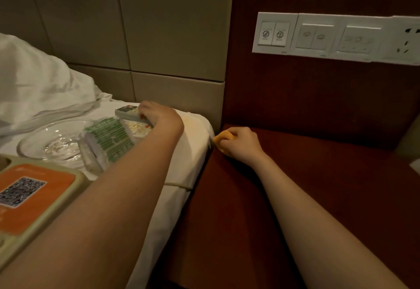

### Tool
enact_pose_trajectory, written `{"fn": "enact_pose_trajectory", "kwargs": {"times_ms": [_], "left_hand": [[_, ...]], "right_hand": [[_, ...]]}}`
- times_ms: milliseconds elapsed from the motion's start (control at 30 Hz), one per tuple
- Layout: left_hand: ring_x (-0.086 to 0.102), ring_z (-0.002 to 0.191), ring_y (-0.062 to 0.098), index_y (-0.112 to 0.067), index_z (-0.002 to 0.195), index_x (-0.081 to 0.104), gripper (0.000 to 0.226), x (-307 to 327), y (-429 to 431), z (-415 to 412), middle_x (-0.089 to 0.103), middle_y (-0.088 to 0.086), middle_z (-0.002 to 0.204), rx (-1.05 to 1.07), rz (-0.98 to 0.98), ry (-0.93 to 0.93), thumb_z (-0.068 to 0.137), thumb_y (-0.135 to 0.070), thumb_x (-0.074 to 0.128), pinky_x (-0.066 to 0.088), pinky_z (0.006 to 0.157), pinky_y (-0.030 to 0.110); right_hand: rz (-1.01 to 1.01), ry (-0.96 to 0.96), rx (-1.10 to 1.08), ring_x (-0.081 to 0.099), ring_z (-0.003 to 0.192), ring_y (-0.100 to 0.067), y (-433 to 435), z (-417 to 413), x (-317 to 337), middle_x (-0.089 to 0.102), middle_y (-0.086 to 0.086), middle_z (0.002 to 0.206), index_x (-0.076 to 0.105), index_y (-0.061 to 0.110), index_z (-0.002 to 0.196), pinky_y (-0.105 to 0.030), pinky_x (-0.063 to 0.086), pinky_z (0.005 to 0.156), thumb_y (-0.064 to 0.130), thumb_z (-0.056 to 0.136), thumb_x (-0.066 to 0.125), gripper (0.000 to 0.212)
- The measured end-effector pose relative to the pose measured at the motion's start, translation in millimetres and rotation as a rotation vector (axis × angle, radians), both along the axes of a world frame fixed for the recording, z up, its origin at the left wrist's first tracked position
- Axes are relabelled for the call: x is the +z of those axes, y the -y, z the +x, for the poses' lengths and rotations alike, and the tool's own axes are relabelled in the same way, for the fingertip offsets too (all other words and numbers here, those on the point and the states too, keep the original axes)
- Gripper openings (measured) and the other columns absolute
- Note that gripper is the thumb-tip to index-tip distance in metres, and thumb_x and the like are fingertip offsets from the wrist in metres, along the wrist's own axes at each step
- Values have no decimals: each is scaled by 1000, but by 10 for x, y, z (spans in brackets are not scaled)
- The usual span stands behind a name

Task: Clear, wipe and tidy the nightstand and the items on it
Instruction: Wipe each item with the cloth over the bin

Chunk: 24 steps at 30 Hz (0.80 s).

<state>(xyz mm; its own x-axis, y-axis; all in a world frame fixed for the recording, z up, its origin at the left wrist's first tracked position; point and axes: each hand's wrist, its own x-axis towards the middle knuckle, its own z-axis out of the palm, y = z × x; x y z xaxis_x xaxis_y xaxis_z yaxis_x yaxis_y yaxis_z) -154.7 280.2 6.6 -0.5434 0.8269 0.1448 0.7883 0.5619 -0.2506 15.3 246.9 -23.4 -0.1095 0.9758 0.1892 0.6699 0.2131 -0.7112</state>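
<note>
The dark red wooden nightstand (306, 186) fills the right half of the view. My right hand (241, 144) grips a yellow cloth (223, 138) against the nightstand's left back corner. My left hand (159, 115) reaches over the bed and holds a small remote control (127, 111) lying on the white sheet. A green-striped packet (109, 140) lies just in front of it, beside a clear glass dish (52, 141).
A tray with an orange QR-code card (34, 198) sits on the bed (186, 152) at the lower left. A white pillow (34, 84) lies at the far left. A row of white switches and sockets (336, 37) is mounted on the wood panel above the nightstand.
</note>
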Motion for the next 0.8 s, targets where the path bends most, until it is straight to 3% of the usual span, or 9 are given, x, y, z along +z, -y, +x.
{"fn": "enact_pose_trajectory", "kwargs": {"times_ms": [200,367,467,533,600,667,733,800], "left_hand": [[26,129,39,-2,133,46,40,21,104,135,32,21,138,-143,206,162,93,-3,43,40,93,48],[30,127,38,-6,126,52,35,173,292,314,35,17,135,-345,311,197,91,-8,52,41,91,47],[32,125,38,-7,122,53,33,337,479,481,38,17,132,-494,394,239,91,-13,50,40,93,48],[33,122,38,-6,117,55,29,438,633,633,41,16,127,-569,407,380,90,-15,49,38,95,46],[38,119,36,-10,104,59,21,502,802,785,48,13,119,-640,404,527,86,-19,52,36,94,42],[42,118,32,-18,90,58,10,541,1030,937,55,10,114,-698,420,640,82,-23,55,36,92,38],[45,115,28,-18,91,57,12,571,1324,1099,54,9,116,-789,423,732,83,-27,56,36,93,36],[46,113,27,-14,99,58,19,568,1623,1234,52,9,119,-866,444,820,84,-26,58,37,96,35]], "right_hand": [[-37,-74,-2,61,86,-23,70,3,3,65,-6,88,71,17,95,-33,51,73,11,81,58,19],[-122,-334,-140,57,65,-11,176,84,46,57,5,73,64,24,95,-19,50,54,13,89,54,16],[-174,-537,-208,59,89,-20,304,172,107,60,1,87,65,15,112,-34,52,76,13,88,56,26],[-212,-703,-248,57,95,-21,413,223,194,61,-5,102,59,12,123,-34,47,76,11,88,55,35],[-252,-904,-288,58,92,-22,540,282,311,60,-9,108,54,10,129,-35,48,78,8,89,55,40],[-285,-1095,-294,57,79,-21,696,335,409,60,-9,93,55,8,126,-37,51,73,7,89,57,37],[-322,-1245,-284,58,74,-22,894,349,470,58,-9,87,55,8,119,-36,52,63,9,88,60,31],[-331,-1393,-277,58,77,-24,1110,360,503,57,-11,94,51,11,117,-40,54,69,12,87,61,32]]}}
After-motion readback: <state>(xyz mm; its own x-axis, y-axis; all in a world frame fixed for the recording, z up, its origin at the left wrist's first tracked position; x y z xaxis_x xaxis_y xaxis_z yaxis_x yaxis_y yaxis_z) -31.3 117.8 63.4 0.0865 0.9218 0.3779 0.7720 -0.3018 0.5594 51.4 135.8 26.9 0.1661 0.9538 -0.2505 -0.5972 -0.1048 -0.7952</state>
